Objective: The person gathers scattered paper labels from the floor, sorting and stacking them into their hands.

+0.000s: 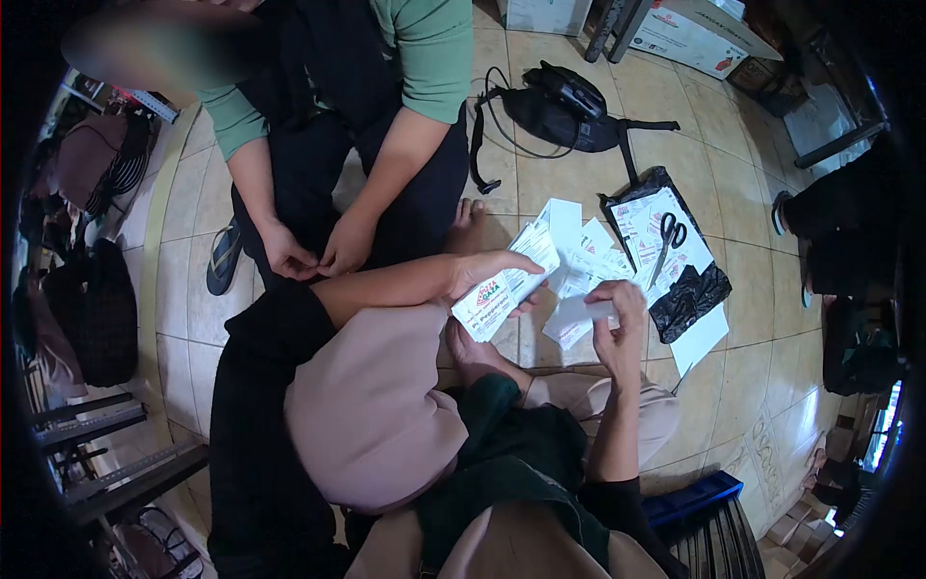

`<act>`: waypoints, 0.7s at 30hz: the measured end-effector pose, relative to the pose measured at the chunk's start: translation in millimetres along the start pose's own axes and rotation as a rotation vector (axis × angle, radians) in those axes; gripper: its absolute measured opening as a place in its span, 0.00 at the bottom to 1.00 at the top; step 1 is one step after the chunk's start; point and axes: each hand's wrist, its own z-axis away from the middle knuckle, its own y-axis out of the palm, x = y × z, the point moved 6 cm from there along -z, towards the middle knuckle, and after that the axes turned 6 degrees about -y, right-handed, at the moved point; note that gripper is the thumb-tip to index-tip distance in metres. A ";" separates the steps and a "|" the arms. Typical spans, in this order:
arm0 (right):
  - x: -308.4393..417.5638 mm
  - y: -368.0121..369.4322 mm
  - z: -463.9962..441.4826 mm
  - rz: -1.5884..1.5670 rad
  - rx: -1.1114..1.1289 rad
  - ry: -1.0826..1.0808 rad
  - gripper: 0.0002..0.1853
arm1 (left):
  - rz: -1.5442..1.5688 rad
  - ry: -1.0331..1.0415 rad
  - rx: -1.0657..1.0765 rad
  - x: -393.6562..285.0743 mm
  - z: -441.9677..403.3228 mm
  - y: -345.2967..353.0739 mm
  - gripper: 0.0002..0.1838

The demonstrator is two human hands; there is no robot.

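Your left hand (471,274) is clamped on a printed card stack (494,297), most fingers hidden beneath. It sits left of the loose papers (585,274), long axis slanting near left to far right. Your right hand (622,326) pinches a pale slip (600,310), blurred, markings unreadable. Beyond: scissors (667,243) across a sheet (632,218), handles pointing away.

Floor: beige square tiles (772,309), darker joints; patterned tiles (767,454) toward lower right. Pale yellowish strip (152,289) runs down the left side. Dark metal racks (130,478) at lower left. Dark metal legs (606,29) at upper right, beside a printed carton (675,39). Light: bluish-white glare (884,429) at the right edge, soft sheen on tiles; frame margins very dark.
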 end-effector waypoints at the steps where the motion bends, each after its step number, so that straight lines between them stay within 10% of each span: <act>1: 13.1 -7.1 -7.8 0.002 -0.003 0.003 0.07 | 0.012 -0.040 0.000 1.2 1.1 2.1 0.21; 11: 83.6 67.8 -14.5 0.217 0.096 -0.452 0.15 | 0.096 0.058 0.077 -8.1 12.0 15.2 0.32; 17: 51.8 40.8 -17.1 -0.018 -0.337 -0.135 0.29 | 0.032 -0.090 0.196 7.8 9.2 9.0 0.25; 21: 13.7 36.8 -28.0 -0.193 -0.214 0.081 0.29 | -0.021 -0.174 0.284 11.2 12.2 23.5 0.28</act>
